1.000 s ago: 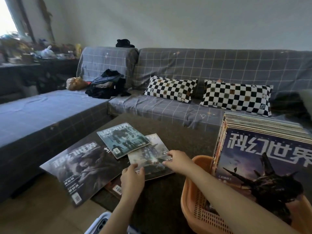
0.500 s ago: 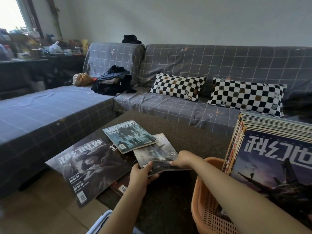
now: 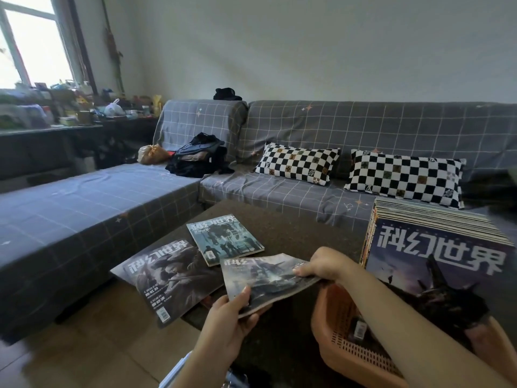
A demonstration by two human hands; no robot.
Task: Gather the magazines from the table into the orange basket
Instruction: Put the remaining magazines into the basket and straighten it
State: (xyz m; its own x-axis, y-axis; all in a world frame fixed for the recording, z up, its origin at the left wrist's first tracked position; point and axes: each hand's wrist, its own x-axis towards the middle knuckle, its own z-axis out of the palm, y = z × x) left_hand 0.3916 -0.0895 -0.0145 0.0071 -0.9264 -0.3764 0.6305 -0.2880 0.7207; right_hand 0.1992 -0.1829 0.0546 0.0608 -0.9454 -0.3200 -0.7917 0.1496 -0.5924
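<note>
Thin, glossy, dark-covered magazine (image 3: 268, 278) lifted off the dark table (image 3: 293, 231), L hand (image 3: 232, 326) pinching its near corner, R hand (image 3: 324, 264) gripping its right edge, long axis left-right; orange plastic mesh basket (image 3: 349, 351) just right, nearer R hand.

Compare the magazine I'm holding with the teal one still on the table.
The held magazine is lifted and tilted, gripped by the left hand and right hand; the teal magazine lies flat on the table, untouched. The held cover looks greyer. Both bear the same white title.
</note>
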